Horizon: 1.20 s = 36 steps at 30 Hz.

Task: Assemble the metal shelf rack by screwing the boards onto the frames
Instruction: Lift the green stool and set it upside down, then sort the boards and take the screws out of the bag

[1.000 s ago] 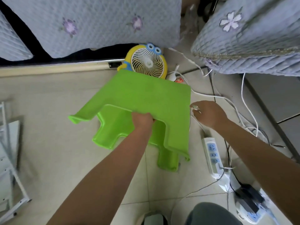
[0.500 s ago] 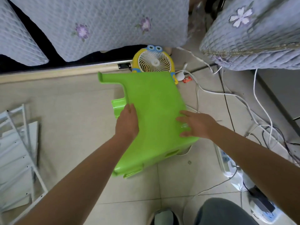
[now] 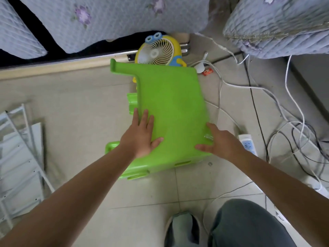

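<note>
While both hands are taken up with a bright green moulded plastic stool [image 3: 170,111] in the middle of the frame, the white metal shelf frames and boards [image 3: 19,157] that the task concerns lie well apart from them, at the left edge, on the pale tiled floor [image 3: 80,107]. The left hand [image 3: 142,136] lies flat on the stool's broad top with fingers straight and spread, thumb out to the right. The right hand [image 3: 219,141] rests with its fingers extended along the stool's right-hand edge, near the lower corner; whether anything sits under its fingers I cannot tell. The stool is tipped on its side, its long axis running from lower centre toward upper centre, one leg jutting to the upper left, just in front of a small yellow cartoon desk fan [image 3: 158,50]. The white metal pieces slant from the left edge toward lower left, so the left arm is plainly the nearer one to them. In my judgement the stool is being set in place as a seat or support, and reaching the rack parts will call for a turn leftward. A white power strip [image 3: 248,145] and loose cables [image 3: 284,122] lie to the right.
</note>
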Available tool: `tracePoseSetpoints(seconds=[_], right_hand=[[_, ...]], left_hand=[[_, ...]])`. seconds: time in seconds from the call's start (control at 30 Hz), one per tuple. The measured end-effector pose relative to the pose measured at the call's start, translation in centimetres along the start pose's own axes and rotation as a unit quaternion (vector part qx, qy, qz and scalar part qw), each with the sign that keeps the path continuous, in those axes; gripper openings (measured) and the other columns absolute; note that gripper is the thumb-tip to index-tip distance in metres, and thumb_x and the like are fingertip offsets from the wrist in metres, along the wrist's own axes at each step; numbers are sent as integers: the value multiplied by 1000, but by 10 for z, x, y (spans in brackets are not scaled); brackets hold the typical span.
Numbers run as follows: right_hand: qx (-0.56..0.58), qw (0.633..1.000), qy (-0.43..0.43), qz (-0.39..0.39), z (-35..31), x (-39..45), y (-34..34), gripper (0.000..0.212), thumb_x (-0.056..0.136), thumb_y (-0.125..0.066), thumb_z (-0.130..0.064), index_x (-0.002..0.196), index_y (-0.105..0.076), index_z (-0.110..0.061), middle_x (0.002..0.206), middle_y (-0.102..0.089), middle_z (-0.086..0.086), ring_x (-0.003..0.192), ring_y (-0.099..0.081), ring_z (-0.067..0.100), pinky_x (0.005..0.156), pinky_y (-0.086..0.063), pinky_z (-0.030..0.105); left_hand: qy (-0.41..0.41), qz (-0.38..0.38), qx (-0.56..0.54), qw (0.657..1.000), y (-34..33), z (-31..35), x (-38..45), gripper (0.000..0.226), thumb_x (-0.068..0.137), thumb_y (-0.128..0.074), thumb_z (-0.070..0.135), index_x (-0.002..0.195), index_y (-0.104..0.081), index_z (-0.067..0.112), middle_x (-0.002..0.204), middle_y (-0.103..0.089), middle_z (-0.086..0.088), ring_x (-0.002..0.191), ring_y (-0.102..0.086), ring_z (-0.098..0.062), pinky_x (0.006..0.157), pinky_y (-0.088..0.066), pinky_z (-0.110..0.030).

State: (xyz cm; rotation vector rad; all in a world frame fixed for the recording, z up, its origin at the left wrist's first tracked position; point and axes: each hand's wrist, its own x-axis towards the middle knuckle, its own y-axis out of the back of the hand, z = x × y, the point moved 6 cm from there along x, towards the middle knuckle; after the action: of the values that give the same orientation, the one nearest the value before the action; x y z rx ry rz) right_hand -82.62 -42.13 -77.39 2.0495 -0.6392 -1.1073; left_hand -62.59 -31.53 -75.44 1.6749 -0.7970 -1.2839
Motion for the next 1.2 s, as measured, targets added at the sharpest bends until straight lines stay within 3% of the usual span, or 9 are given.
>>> tracePoseSetpoints(seconds=[0.27,0.43,0.63,0.73,0.8,0.9,1.03,1.2], right_hand=[[-124,992,-5,-29,-16,4,9,79,75,-62,-59,130,-33,-10,117,-57,14,107,-56,29,78,-43,33],[-136,990,-7,20,-63,-11,37,29,87,-54,-23,106,-51,-1,108,-58,20,102,-56,33,72,-39,30],[-154,987,-13,-51,-134,-55,48,26,85,-49,-4,106,-54,10,112,-56,29,104,-55,38,79,-44,33],[-167,980,-31,-106,-172,-96,49,20,87,-46,-4,105,-51,6,118,-48,24,106,-52,34,65,-39,22],[-171,977,-25,-124,-209,-129,54,18,89,-44,-5,104,-49,4,120,-46,24,108,-51,30,60,-33,16],[-204,966,23,-155,-285,-171,57,29,92,-40,-5,116,-52,5,122,-55,21,114,-51,29,91,-36,23],[-206,964,77,-149,-389,-211,49,26,94,-40,-7,115,-51,3,119,-58,21,108,-58,35,82,-46,34],[-196,962,122,-146,-507,-241,7,30,96,-40,-20,115,-49,1,120,-57,21,114,-53,35,87,-43,34]], left_hand=[[14,3,-6,1000,1,-3,4,79,94,-22,55,147,3,2,155,8,-17,140,15,-40,116,-10,-40],[62,-18,-34,997,16,3,-12,74,97,-21,49,146,9,2,155,8,-18,142,7,-39,115,-1,-45],[133,-56,-106,984,31,-39,-89,62,99,-32,27,147,-3,1,155,-3,-15,144,-1,-31,115,-8,-43],[166,-88,-123,974,39,-74,-160,60,98,-34,24,146,-7,0,154,-8,-15,144,-4,-29,115,-10,-43],[183,-112,-131,968,50,-97,-213,60,98,-33,25,147,-5,2,155,-6,-13,144,-2,-28,115,-10,-42],[203,-137,-136,960,76,-142,-291,60,99,-30,26,148,-1,7,156,-1,-10,144,2,-26,115,-8,-40],[245,-106,-146,953,111,-217,-372,59,99,-30,31,148,-5,10,155,-6,-11,144,-3,-27,115,-11,-41],[260,-94,-159,948,112,-306,-433,53,98,-32,31,146,-16,12,152,-17,-12,142,-12,-26,112,-17,-41]])
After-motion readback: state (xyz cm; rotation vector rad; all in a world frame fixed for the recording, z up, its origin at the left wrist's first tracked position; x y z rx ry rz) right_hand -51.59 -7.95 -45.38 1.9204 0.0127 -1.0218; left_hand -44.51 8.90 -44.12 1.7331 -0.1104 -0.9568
